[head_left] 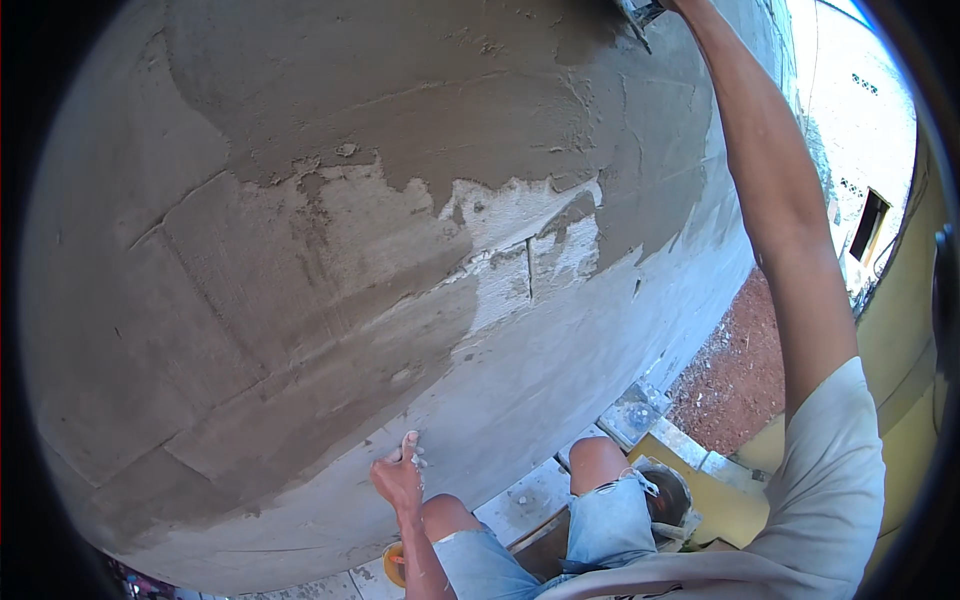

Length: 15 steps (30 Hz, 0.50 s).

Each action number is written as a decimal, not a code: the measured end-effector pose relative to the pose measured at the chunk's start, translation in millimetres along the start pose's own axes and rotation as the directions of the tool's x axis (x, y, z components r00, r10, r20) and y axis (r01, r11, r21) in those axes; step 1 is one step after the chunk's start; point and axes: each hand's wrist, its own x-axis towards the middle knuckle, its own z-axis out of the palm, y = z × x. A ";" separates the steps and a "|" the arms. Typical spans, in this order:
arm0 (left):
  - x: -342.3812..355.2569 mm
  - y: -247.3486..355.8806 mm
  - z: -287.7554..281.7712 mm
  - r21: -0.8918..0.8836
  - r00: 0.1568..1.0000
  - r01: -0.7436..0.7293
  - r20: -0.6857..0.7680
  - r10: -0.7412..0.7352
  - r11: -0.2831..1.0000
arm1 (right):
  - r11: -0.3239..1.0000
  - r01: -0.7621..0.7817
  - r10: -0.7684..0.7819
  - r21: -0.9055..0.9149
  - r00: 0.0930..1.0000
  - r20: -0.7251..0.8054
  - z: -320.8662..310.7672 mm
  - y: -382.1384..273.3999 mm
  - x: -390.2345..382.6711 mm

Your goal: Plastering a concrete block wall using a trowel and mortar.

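Observation:
At the top edge, my right hand [682,4] is raised against the wall, only partly in view, and closed around the handle of a plastering trowel [634,20]. Much of the trowel's blade is cut off by the frame and lost in shadow. Grey-brown wet plaster [390,100] coats the upper part of the wall, ending in a ragged lower edge. Under it a patch of pale, rough wall [500,215] shows, with a dark vertical crack. Low down, my left hand [399,478] is loosely curled beside the wall, thumb up, plaster smeared on its fingers; nothing shows in it.
Below my knees run pale, splattered boards [525,497]. A dark-mouthed container [668,497] with a pale rim stands right of my legs. An orange-yellow bucket [393,566] is partly hidden by my left forearm. Reddish soil [730,355] lies farther right, beyond a yellow surface [735,510].

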 end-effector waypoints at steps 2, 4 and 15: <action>-1.6 9.2 6.6 -0.028 1.000 0.005 0.030 -0.005 1.000 | 0.984 0.142 -0.141 0.103 0.990 -0.022 5.3 10.6 -24.7; -0.6 10.8 5.6 -0.029 0.999 0.022 0.040 -0.021 0.999 | 0.947 0.249 -0.263 0.205 0.964 0.044 33.5 13.2 -83.0; 4.0 -3.2 11.5 0.014 0.996 -0.075 0.050 0.074 0.997 | 0.902 0.049 -0.114 0.428 0.985 0.126 91.4 70.7 -226.8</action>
